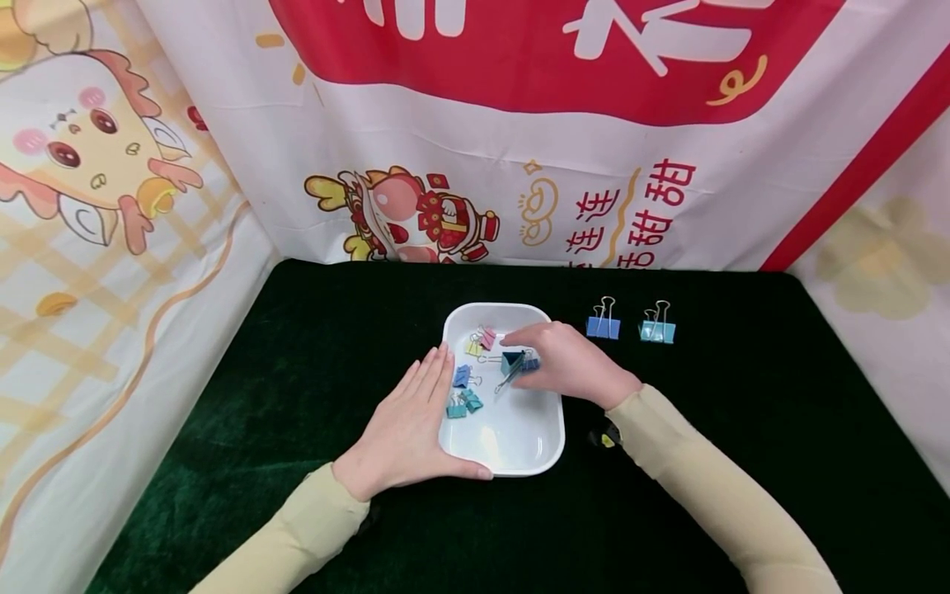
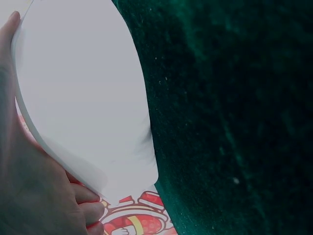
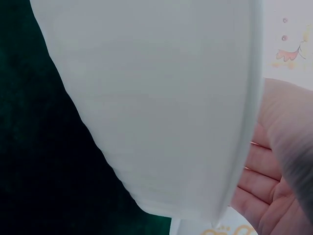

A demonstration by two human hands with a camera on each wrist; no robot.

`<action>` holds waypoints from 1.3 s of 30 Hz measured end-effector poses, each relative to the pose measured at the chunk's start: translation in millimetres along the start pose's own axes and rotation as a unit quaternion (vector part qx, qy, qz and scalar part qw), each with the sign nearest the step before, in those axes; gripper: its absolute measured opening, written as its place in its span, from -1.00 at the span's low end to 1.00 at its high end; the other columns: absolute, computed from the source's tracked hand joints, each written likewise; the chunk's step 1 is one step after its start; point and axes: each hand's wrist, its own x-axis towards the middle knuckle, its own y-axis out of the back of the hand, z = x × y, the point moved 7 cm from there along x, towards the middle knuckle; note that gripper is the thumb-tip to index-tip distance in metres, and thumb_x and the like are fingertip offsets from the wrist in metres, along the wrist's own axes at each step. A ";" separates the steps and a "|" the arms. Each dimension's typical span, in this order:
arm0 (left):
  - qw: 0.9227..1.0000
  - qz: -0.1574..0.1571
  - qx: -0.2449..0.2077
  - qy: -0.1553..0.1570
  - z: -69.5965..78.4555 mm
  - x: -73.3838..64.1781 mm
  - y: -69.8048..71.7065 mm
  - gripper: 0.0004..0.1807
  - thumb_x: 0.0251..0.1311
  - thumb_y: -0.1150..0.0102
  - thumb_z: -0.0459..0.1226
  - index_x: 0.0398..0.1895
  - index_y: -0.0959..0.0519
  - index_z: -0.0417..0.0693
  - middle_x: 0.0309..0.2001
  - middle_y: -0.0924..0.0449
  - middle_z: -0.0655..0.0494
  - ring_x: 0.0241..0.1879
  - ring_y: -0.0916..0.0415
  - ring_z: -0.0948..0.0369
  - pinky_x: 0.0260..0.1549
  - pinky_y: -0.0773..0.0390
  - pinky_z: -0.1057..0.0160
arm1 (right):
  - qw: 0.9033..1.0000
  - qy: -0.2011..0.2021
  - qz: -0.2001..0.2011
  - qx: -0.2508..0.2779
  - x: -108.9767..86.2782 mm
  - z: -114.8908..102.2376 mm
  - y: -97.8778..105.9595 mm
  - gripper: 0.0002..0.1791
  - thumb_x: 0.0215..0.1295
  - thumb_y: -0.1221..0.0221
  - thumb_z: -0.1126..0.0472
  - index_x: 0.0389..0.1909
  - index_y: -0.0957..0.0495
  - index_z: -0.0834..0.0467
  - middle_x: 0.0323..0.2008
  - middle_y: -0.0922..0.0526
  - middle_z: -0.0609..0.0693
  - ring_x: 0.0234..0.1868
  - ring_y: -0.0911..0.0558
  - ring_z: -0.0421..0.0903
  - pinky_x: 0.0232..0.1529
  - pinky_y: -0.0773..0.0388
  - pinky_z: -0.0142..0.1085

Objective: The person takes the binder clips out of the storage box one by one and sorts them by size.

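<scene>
1. Hands, head view: left hand has its fingers straight and close together along the left rim of the white tray, thumb spread along the rim's near side. It braces the tray from outside.
2. Head view: right hand reaches over the tray's right rim, index finger extended, with a dark teal binder clip and a blue binder clip at its fingers and palm. Cannot tell whether it grips either clip.
3. Head view: tray sits about midway between the left and right edges of the table, which is covered in dark green.
4. Head view, along the tray's left side, from far to near: pink clip and yellow clip together; small blue clip; two small teal clips side by side.
5. Head view: large blue clip and large light-blue clip are near the table's far edge, right of the tray, apart from each other, wire handles toward that edge.
6. Left wrist view: tray's pale outer surface fills the middle; left hand lies along its rim at the left.
7. Right wrist view: tray's outer wall dominates; right hand's palm and part of its fingers show beyond the rim. Fingertips are hidden behind the wall.
</scene>
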 end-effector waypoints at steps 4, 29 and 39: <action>1.000 0.002 0.000 0.000 0.0 -0.3 0.3 0.61 -0.30 0.04 0.74 0.65 0.17 -0.18 0.64 0.37 -0.04 0.59 0.37 0.11 0.50 0.23 0.07 | 1.000 0.000 -0.010 -0.013 4.5 -0.6 -5.0 -0.44 -0.02 -0.61 0.15 0.06 -0.73 0.13 0.01 -0.73 -0.03 0.05 -0.66 -0.14 0.04 -0.64 -0.18; 1.000 0.007 -0.001 -0.004 0.7 -1.4 0.5 0.61 -0.29 0.03 0.74 0.64 0.19 -0.18 0.64 0.38 -0.05 0.59 0.37 0.11 0.50 0.24 0.08 | 0.997 -0.001 -0.039 -0.063 15.7 -2.0 -14.8 -0.67 0.12 -0.52 0.29 -0.06 -0.79 0.06 -0.10 -0.77 -0.08 -0.05 -0.69 -0.17 -0.08 -0.67 -0.26; 1.000 0.000 0.002 0.002 0.1 -1.4 -0.7 0.60 -0.29 0.06 0.74 0.64 0.21 -0.15 0.64 0.40 -0.04 0.59 0.40 0.13 0.50 0.25 0.09 | 0.998 0.014 -0.024 -0.055 13.8 -1.5 -12.0 -0.70 0.11 -0.52 0.30 -0.10 -0.80 0.06 -0.14 -0.77 -0.11 -0.11 -0.70 -0.20 -0.09 -0.68 -0.26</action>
